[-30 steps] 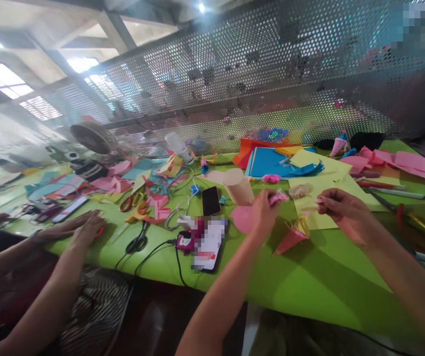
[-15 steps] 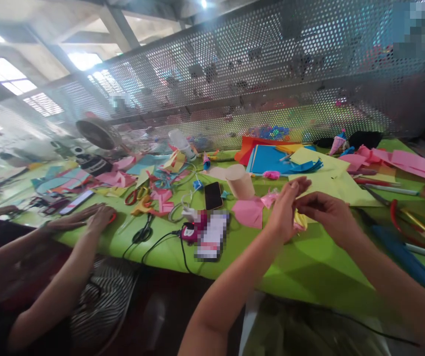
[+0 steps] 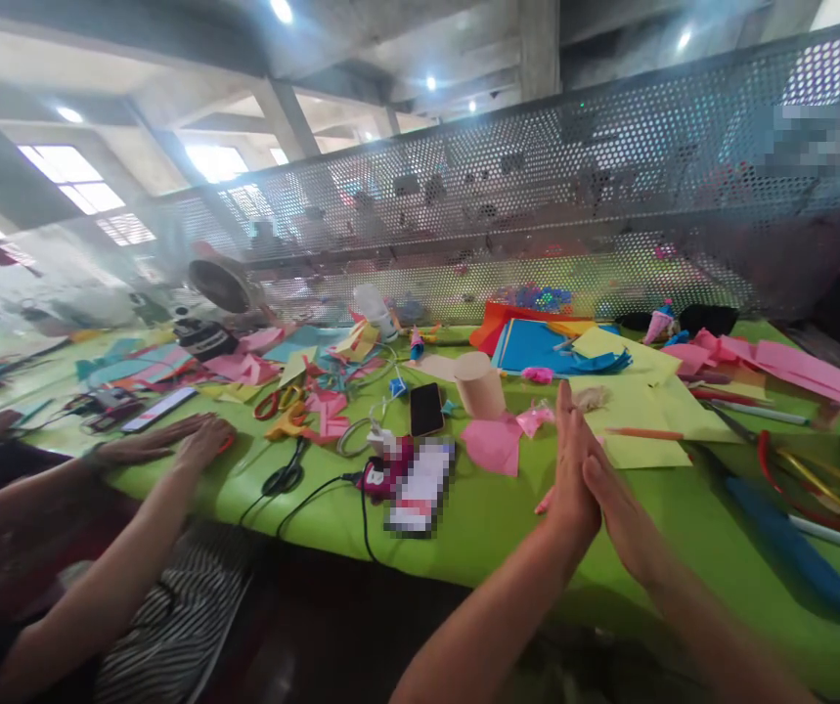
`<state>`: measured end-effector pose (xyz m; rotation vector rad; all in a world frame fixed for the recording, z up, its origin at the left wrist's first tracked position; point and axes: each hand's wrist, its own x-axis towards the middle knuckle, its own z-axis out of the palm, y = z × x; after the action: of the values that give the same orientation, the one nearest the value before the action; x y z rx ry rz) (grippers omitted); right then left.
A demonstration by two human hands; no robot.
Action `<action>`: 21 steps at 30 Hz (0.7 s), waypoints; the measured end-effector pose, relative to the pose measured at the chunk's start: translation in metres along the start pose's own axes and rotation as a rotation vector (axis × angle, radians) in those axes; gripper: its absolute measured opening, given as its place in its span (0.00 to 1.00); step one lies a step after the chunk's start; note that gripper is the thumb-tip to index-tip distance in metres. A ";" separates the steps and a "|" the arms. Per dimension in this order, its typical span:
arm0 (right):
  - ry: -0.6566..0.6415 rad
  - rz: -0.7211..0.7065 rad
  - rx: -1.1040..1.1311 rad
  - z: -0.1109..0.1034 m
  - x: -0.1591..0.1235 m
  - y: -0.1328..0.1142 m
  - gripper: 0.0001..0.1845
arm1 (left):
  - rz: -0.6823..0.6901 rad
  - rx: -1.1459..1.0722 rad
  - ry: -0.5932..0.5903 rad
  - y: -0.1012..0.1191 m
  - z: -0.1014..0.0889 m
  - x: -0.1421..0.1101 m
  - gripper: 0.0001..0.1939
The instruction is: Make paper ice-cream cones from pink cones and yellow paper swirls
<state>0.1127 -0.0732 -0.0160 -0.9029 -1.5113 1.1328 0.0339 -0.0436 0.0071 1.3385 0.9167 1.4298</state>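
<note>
My left hand [image 3: 572, 474] and my right hand [image 3: 621, 513] meet palm to palm above the front of the green table, fingers stretched out and pointing up. Whether anything lies between the palms is hidden. A small pink piece [image 3: 545, 501] pokes out beside my left hand; most of it is covered. Just beyond the fingers are a twisted pink wrapped piece [image 3: 535, 418], a pink paper sheet [image 3: 491, 446] and a pale paper cup [image 3: 478, 385]. An orange pencil [image 3: 643, 433] lies on yellow paper [image 3: 705, 422] to the right of my hands.
Scissors [image 3: 816, 479] and a folded blue piece [image 3: 805, 552] lie at the right. Two phones, a black one [image 3: 426, 409] and a lit one [image 3: 420, 489], lie left of my hands near cables. A co-worker's hands [image 3: 192, 440] rest farther left. A perforated metal screen [image 3: 464, 215] stands behind.
My hands have gone from bent fingers around a small yellow-and-pink piece to flat palms pressed together. That piece is no longer clearly visible. The view has tilted up.
</note>
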 end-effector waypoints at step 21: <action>-0.085 0.067 0.119 -0.012 -0.024 -0.011 0.27 | -0.208 -0.355 0.161 0.008 -0.040 0.015 0.39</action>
<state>0.1298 -0.0958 -0.0114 -0.8386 -1.4740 1.3108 -0.0059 -0.0285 0.0139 0.8509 0.8308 1.4702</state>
